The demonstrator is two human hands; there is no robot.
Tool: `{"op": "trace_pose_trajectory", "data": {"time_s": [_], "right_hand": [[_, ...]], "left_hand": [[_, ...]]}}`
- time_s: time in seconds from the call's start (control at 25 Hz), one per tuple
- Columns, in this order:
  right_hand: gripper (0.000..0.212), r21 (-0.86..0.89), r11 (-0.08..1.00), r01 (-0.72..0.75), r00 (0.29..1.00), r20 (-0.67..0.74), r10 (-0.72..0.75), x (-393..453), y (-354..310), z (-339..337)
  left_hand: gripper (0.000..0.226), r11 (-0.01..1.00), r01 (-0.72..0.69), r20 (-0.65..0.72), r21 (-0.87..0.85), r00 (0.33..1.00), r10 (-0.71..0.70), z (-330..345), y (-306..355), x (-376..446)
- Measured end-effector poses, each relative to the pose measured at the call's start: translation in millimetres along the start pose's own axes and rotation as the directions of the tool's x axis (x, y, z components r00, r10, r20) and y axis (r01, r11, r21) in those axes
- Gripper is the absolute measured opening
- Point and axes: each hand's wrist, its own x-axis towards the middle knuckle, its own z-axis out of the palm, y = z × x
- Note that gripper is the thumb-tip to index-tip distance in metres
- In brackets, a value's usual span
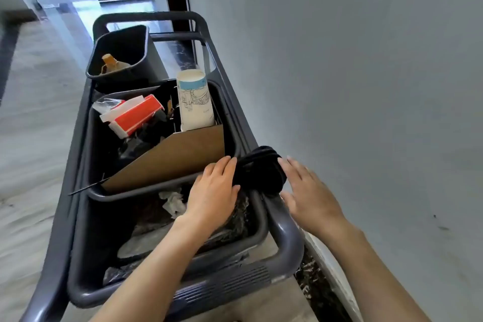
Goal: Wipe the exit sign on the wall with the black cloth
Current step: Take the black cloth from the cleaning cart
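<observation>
A bunched black cloth [260, 171] rests on the right rail of a grey cart [286, 230], between my two hands. My left hand [214, 192] lies flat against the cloth's left side, fingers together, thumb under its lower edge. My right hand [305, 191] is on the cloth's right side with fingers spread, touching or just off it. Neither hand is closed around the cloth. No exit sign shows in this view; only a bare grey wall [366, 73] fills the right.
The cart holds a dark bin [162, 192] with a cardboard sheet [172, 157], a red-and-white box [133, 115] and a paper cup [194, 99]. A smaller bin [122, 57] with a bottle sits farther away. Crumpled paper [172, 200] lies in the near tub. A corridor floor [31, 112] runs along the left.
</observation>
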Motion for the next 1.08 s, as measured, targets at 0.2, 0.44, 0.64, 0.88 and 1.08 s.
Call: {"op": "trace_pose_trajectory", "data": {"time_s": [0.2,0.44,0.64,0.88,1.08], "right_hand": [[0.089,-0.036,0.995,0.094,0.986,0.139,-0.088,58,7,8],[0.089,0.102,0.994,0.03,0.973,0.226,-0.052,76,11,25],[0.063,0.198,0.979,-0.057,0.997,0.063,0.045,53,9,33],[0.051,0.406,0.889,-0.211,0.959,-0.09,0.268,-20,29,-5],[0.045,0.568,0.783,-0.252,0.847,-0.261,0.462,-128,68,-57]], "left_hand": [[0.068,0.993,-0.071,0.079,-0.097,0.994,0.079,19,1,30],[0.068,0.981,-0.012,0.072,-0.192,0.997,0.026,37,-6,40],[0.046,0.962,0.001,-0.029,-0.271,1.0,-0.009,32,-3,39],[0.038,0.858,-0.153,-0.085,-0.491,0.988,0.127,10,43,22],[0.037,0.708,-0.266,-0.099,-0.655,0.958,0.268,-6,148,-12]]}}
